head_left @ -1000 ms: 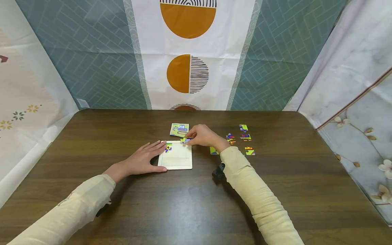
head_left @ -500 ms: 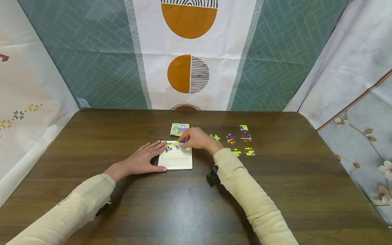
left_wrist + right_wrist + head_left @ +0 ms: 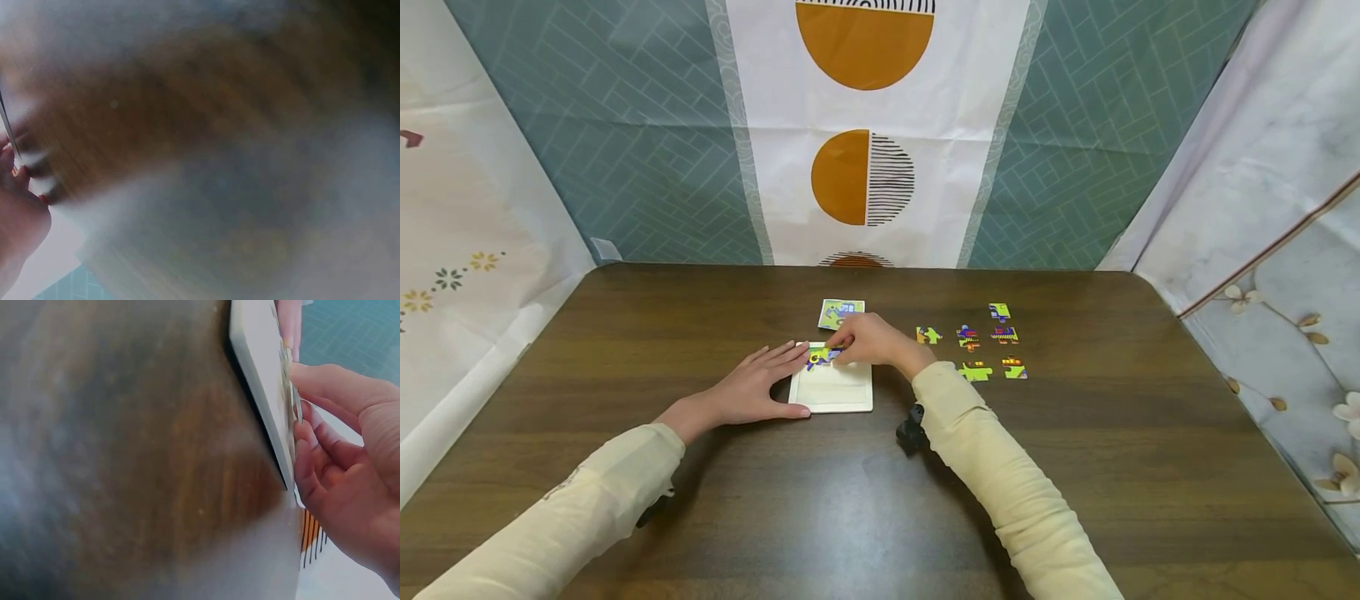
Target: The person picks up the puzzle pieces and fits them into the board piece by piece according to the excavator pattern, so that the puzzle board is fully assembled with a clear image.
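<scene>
A white puzzle tray (image 3: 831, 397) lies on the table, with a jigsaw piece (image 3: 813, 359) in its far left corner. My left hand (image 3: 752, 390) rests with spread fingers on the tray's left side, the thumb at its near left corner. With my right hand (image 3: 872, 340) I pinch another jigsaw piece (image 3: 830, 354), yellow-green and blue, over the tray's far edge beside the first piece. In the right wrist view, the thumb and fingers of the right hand (image 3: 344, 437) hold that thin piece right at the tray's surface (image 3: 256, 369).
Right of the tray several loose jigsaw pieces (image 3: 975, 372) lie spread on the brown table (image 3: 850, 500). A picture card (image 3: 838, 312) lies just beyond the tray, partly covered by the right hand. Patterned cloth (image 3: 1052, 150) hangs behind the table.
My right hand has moved left over the tray with the piece, bringing it up beside the corner piece. More loose pieces on the right are uncovered. The left hand has stayed put.
</scene>
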The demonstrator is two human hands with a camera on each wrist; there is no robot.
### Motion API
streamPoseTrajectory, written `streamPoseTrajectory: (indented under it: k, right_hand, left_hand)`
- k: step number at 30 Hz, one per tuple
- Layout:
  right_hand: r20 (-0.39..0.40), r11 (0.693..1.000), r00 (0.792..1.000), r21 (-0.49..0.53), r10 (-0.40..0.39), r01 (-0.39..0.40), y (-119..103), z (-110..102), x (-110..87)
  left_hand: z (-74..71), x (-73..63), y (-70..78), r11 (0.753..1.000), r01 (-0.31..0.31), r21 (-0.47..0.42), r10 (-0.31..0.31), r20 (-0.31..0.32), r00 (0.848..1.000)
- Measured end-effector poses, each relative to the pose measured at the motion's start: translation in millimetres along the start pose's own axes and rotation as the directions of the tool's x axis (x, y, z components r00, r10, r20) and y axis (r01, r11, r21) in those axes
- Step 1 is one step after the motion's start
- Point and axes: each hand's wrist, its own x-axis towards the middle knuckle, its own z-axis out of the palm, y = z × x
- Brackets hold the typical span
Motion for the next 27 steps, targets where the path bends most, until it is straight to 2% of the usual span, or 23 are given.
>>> streamPoseTrajectory:
  k: [13,18,27]
  right_hand:
    - [0.008,0.999,1.0,0.016,0.027,-0.028,1,3,0.2]
    - [0.014,1.0,1.0,0.016,0.026,-0.027,1,3,0.1]
    - [0.005,1.0,1.0,-0.005,0.006,-0.006,2,2,0.2]
  left_hand:
    - [-3.3,-0.1,2.3,1.0,0.0,0.021,0.0,0.011,1.0]
    - [-5.4,0.6,3.1,0.998,-0.015,0.062,0.014,0.017,1.0]
    - [-14.8,5.5,7.7,0.984,-0.078,0.16,0.071,0.044,0.996]
